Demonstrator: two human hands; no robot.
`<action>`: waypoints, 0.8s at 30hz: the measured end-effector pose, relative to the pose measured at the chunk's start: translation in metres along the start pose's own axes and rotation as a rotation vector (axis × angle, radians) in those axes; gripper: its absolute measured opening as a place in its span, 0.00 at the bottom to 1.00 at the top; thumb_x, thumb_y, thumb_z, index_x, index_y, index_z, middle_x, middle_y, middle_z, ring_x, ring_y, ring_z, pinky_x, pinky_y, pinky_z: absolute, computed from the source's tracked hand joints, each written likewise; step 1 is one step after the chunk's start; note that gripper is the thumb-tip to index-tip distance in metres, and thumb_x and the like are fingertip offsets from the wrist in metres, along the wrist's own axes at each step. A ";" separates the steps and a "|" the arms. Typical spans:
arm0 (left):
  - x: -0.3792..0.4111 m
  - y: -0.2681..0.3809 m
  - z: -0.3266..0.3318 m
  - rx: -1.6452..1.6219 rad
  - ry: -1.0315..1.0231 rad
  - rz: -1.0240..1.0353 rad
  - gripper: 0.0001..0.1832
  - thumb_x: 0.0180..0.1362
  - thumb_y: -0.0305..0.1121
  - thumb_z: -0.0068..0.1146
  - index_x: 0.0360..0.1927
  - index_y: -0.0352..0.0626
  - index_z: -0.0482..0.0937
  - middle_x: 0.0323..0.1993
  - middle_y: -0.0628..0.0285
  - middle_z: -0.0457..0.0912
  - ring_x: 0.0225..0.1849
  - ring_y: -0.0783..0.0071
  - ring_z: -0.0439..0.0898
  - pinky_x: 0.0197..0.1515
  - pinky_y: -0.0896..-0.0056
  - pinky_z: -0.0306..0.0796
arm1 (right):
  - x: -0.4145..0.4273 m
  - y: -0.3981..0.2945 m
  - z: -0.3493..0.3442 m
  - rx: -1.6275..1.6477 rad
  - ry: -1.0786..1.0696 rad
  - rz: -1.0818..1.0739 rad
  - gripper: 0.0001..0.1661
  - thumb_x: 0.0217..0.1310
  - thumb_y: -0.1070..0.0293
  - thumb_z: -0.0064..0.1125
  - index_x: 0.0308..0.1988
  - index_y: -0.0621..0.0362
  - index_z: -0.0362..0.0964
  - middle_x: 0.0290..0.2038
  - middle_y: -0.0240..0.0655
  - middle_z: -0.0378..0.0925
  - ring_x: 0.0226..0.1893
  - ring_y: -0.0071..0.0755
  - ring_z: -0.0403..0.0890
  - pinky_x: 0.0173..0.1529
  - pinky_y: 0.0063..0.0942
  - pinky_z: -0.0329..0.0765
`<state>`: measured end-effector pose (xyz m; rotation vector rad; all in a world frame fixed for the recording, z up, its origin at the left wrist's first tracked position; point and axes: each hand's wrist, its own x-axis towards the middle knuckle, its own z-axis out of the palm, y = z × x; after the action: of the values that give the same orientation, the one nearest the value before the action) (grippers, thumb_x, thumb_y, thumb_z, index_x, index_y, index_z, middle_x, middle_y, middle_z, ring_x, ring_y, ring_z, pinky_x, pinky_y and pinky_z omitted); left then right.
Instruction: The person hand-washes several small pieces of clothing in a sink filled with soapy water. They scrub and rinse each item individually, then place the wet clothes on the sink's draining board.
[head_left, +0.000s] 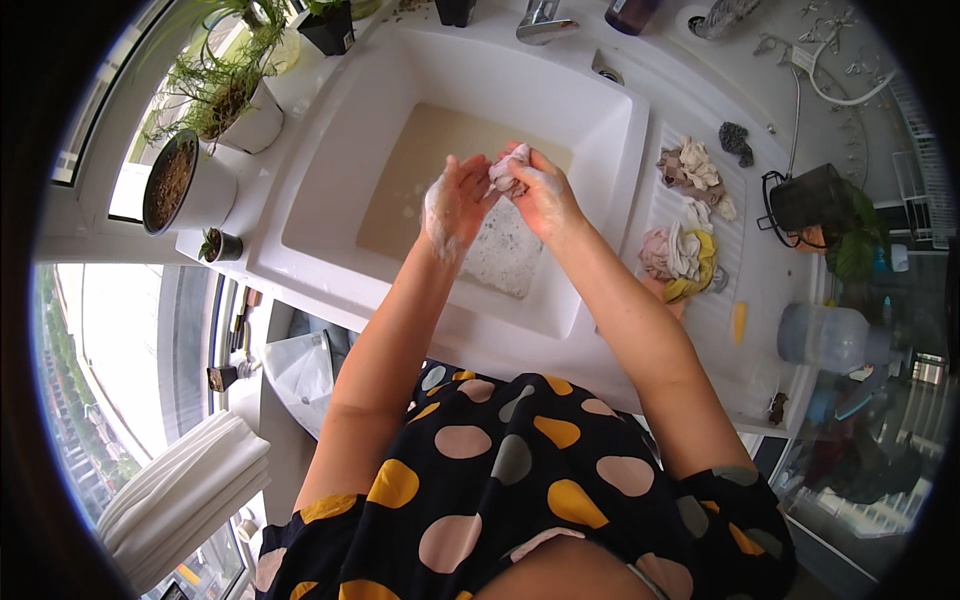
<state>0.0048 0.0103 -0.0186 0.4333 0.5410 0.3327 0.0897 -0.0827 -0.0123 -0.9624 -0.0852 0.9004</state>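
Note:
Above the soapy water in a white laundry sink (337, 187), my right hand (549, 191) grips a small bunched pale-pink cloth (511, 171). My left hand (457, 199) is beside it, palm up with its fingers apart, its fingertips close to the cloth; whether they touch it I cannot tell. Suds coat the left wrist and the back of that hand. Cloudy water (409, 161) fills the basin's bottom, with a patch of grey-white foam (502, 247) below my hands.
Crumpled small cloths (679, 255) and more beige and brown ones (694, 169) lie on the ribbed board at right, near a dark scrubber-like clump (736, 142). A faucet (546, 30) stands behind the basin. Potted plants (247, 112) line the left ledge. A clear plastic jug (821, 337) is at far right.

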 end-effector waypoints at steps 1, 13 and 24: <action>-0.005 0.001 0.000 0.059 -0.019 0.037 0.21 0.61 0.40 0.39 0.46 0.29 0.65 0.45 0.50 0.69 0.49 0.60 0.70 0.54 0.61 0.64 | 0.000 -0.004 -0.002 0.009 0.011 0.011 0.17 0.55 0.72 0.48 0.46 0.64 0.60 0.33 0.32 0.68 0.32 0.26 0.70 0.40 0.23 0.66; -0.020 0.013 0.011 0.270 0.055 0.245 0.10 0.49 0.28 0.58 0.33 0.34 0.72 0.29 0.64 0.74 0.32 0.78 0.73 0.38 0.81 0.69 | 0.000 -0.022 -0.016 -0.064 0.133 0.003 0.09 0.55 0.66 0.49 0.35 0.60 0.65 0.32 0.35 0.68 0.29 0.30 0.72 0.26 0.28 0.70; -0.006 0.027 0.006 0.176 -0.025 0.135 0.10 0.55 0.36 0.53 0.33 0.40 0.72 0.28 0.65 0.76 0.27 0.80 0.74 0.31 0.81 0.69 | -0.019 -0.047 0.010 -0.881 -0.205 0.069 0.19 0.49 0.62 0.59 0.40 0.60 0.68 0.29 0.29 0.70 0.24 0.17 0.68 0.23 0.14 0.64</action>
<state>-0.0020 0.0294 0.0019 0.6452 0.5193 0.4101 0.1020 -0.1008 0.0343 -1.6858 -0.6696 1.0380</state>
